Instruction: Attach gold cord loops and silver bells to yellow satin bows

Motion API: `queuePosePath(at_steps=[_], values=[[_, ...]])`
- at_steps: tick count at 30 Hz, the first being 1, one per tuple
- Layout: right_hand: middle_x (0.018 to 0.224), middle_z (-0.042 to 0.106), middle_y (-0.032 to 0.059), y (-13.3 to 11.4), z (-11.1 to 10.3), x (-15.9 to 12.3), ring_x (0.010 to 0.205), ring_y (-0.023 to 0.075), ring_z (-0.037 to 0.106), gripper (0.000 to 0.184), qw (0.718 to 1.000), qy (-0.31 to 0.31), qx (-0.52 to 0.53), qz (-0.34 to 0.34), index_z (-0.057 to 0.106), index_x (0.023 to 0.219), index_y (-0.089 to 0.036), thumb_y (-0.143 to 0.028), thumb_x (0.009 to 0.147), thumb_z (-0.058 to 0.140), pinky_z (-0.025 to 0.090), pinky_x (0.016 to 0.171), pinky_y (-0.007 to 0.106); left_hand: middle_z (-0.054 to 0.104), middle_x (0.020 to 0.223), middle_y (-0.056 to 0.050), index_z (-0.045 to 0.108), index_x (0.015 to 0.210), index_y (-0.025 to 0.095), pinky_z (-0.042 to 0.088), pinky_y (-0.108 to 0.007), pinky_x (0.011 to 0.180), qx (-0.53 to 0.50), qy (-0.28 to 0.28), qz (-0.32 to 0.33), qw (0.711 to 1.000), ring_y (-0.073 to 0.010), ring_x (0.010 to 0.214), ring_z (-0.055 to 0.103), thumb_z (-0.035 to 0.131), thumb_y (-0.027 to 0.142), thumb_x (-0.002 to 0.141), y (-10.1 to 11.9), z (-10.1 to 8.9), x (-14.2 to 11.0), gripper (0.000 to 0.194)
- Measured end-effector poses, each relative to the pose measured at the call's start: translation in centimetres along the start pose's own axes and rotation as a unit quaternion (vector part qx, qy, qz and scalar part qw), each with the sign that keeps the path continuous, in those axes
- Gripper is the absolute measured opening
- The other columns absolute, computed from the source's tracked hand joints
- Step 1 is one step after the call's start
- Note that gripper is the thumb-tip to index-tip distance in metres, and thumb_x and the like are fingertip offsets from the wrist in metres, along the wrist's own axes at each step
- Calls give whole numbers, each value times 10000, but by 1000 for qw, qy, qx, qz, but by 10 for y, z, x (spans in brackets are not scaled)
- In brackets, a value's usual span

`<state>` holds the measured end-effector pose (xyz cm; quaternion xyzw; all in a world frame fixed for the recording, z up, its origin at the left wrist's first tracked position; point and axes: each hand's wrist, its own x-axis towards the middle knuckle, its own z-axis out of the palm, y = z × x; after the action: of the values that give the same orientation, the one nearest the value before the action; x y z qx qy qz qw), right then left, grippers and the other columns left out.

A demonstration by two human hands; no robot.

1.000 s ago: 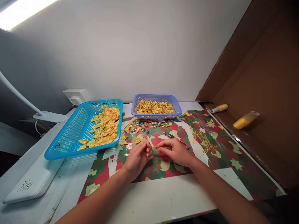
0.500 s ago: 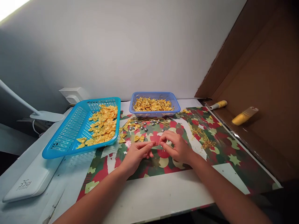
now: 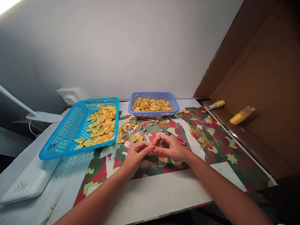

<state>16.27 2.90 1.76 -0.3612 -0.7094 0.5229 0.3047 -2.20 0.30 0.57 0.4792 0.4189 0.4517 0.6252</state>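
The left hand [image 3: 137, 154] and the right hand [image 3: 172, 148] meet just above the bright star-patterned paper [image 3: 217, 147] on the table [image 3: 152, 193]. Their fingertips pinch one tiny yellowish piece [image 3: 153, 144] between them, so each grip is closed on it. It is too small to tell what it is.

Just behind the hands lie one loose yellow bow [image 3: 138, 137] and a red snipper [image 3: 177, 137]. A little farther back sit small silver bells [image 3: 140, 127]. To the right of the hands is a heap of thin gold wires [image 3: 201, 137].

Left of the hands, a teal basket [image 3: 67, 134] holds many yellow bows. Behind the hands, a blue basket [image 3: 153, 104] is full of gold bows too. It looks like lots of bows are done and many bells and wires are left.

The table is white under the paper. A lamp base [image 3: 23, 184] rests at its left edge. A pale wall [image 3: 128, 47] stands behind, and a brown cardboard sheet [image 3: 257, 78] leans on the right with two yellow tubes [image 3: 241, 115] by it.
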Motion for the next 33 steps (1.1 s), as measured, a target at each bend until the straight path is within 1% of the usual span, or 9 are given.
queuePosePath(at_steps=[2, 5, 12, 15, 17, 22, 24, 27, 33], values=[[965, 583, 26, 1, 1, 1, 904, 160, 549, 162, 1000, 10, 6, -6, 585, 875, -200, -347, 830, 638, 442, 756, 276, 637, 663, -18, 702, 679, 169, 421, -238, 661, 14, 19, 12, 1000, -145, 677, 538, 710, 392, 752, 1, -1, 0, 235], [914, 565, 20, -1, 5, 1, 875, 157, 543, 160, 1000, 24, 6, -6, 577, 823, -194, -337, 822, 648, 437, 742, 273, 654, 701, -27, 700, 670, 169, 419, -240, 659, 48, 26, 24, 998, -157, 703, 549, 690, 393, 756, 4, -1, 0, 240], [832, 535, -4, -4, 12, -2, 775, 127, 512, 146, 999, 21, 26, -1, 563, 760, -189, -295, 842, 621, 416, 676, 246, 568, 614, -1, 634, 639, 166, 363, -231, 567, 116, 31, 46, 992, -134, 600, 477, 624, 362, 788, 5, -3, -3, 246], [831, 541, -1, -3, 12, -2, 774, 130, 513, 150, 1000, 21, 9, -5, 564, 760, -189, -296, 853, 614, 414, 674, 250, 586, 657, -19, 604, 640, 172, 372, -250, 599, 149, 17, 55, 987, -155, 643, 507, 589, 345, 812, 4, -5, -2, 245], [838, 554, 3, -4, 12, -2, 787, 136, 519, 138, 999, 36, -12, -8, 567, 760, -190, -279, 858, 604, 414, 684, 256, 603, 706, -34, 589, 640, 178, 383, -264, 629, 173, 4, 68, 983, -172, 684, 523, 570, 333, 825, 4, -7, -2, 243], [813, 555, -2, -7, 10, -1, 792, 144, 524, 129, 996, 75, -46, -28, 544, 737, -195, -217, 854, 596, 408, 716, 266, 599, 775, -43, 542, 595, 189, 383, -286, 742, 232, -27, 130, 964, -193, 797, 528, 544, 246, 830, 8, -6, -2, 242], [815, 556, 0, -8, 9, -1, 798, 149, 525, 133, 995, 82, -47, -40, 535, 737, -198, -211, 853, 598, 411, 739, 275, 562, 808, -41, 514, 569, 186, 375, -282, 747, 233, -26, 136, 962, -190, 820, 517, 540, 230, 823, 9, -6, -2, 259], [826, 559, 1, -9, 7, -2, 811, 156, 526, 132, 993, 88, -68, -45, 531, 745, -203, -211, 853, 606, 410, 756, 285, 505, 829, -34, 508, 561, 184, 364, -277, 708, 220, -29, 125, 967, -180, 804, 493, 515, 241, 837, 8, -6, -2, 282], [854, 578, 4, -9, 7, -4, 832, 155, 539, 132, 990, 83, -105, -45, 531, 752, -203, -196, 850, 619, 413, 789, 298, 494, 820, -25, 524, 574, 183, 359, -279, 704, 205, -42, 118, 971, -171, 787, 477, 462, 293, 894, 6, -8, -2, 344]])
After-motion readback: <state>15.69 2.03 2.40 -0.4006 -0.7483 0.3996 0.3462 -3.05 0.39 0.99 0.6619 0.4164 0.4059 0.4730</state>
